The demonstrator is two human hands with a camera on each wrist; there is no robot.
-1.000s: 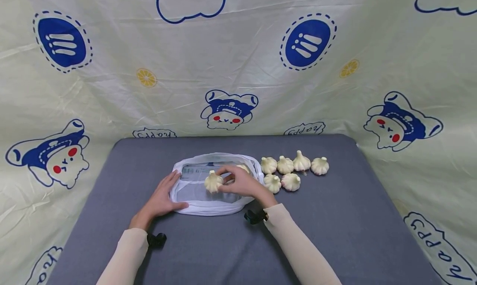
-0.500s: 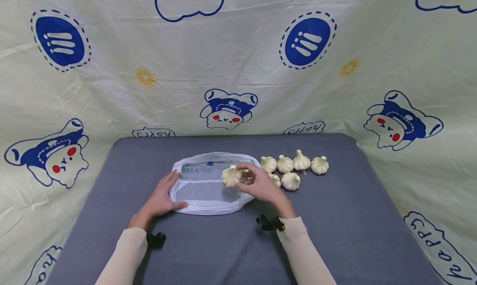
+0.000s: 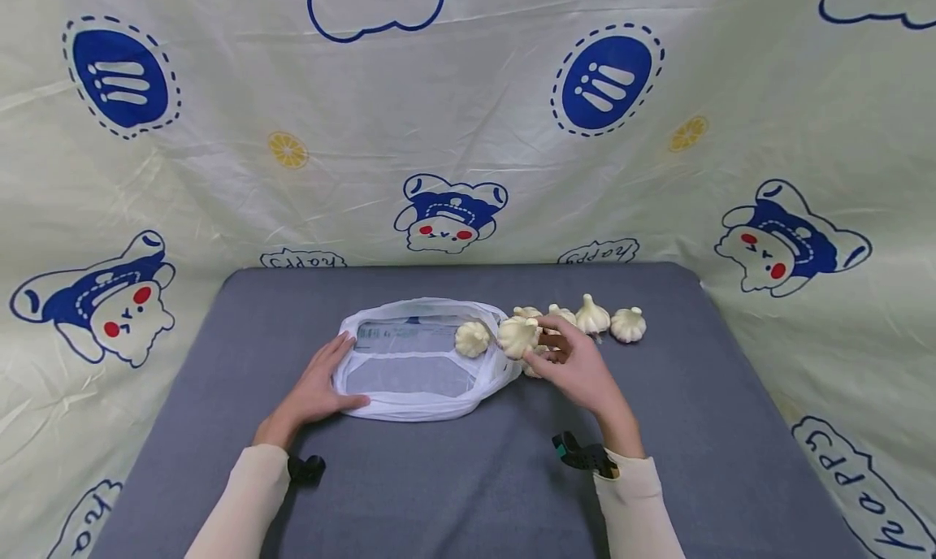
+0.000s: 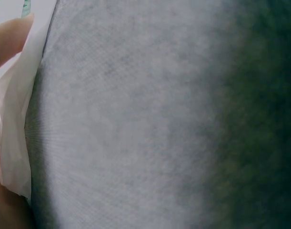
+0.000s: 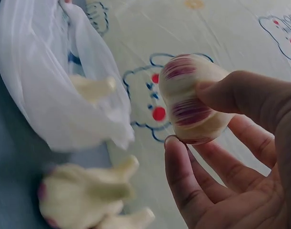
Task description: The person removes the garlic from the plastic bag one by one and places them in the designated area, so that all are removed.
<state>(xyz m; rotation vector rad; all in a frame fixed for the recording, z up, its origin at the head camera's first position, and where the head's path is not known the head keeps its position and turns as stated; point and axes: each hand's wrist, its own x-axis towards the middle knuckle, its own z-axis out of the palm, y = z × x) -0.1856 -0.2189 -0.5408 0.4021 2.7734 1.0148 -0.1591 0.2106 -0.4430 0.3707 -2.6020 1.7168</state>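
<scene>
A white plastic bag (image 3: 417, 409) lies on the table with its mouth spread wide, one garlic bulb (image 3: 472, 340) inside at its right end. My left hand (image 3: 316, 387) rests against the bag's left rim, thumb and fingers straight and spread apart. In the left wrist view, a fingertip (image 4: 14, 40) lies over the white plastic. Just past the right rim, my right hand (image 3: 578, 368) pinches another garlic bulb (image 5: 183, 102) between thumb and fingers, raised above the table. Purple streaks mark its skin.
Several loose garlic bulbs (image 3: 592, 315) sit right of the bag, some partly hidden behind my right hand. They stand on a grey cloth-covered table (image 3: 431, 494). Behind the table hangs a pale printed curtain (image 3: 497, 120).
My right hand has carried its garlic bulb rightward from over the bag to beyond the right rim, uncovering the bulb inside. My left hand has stayed in place.
</scene>
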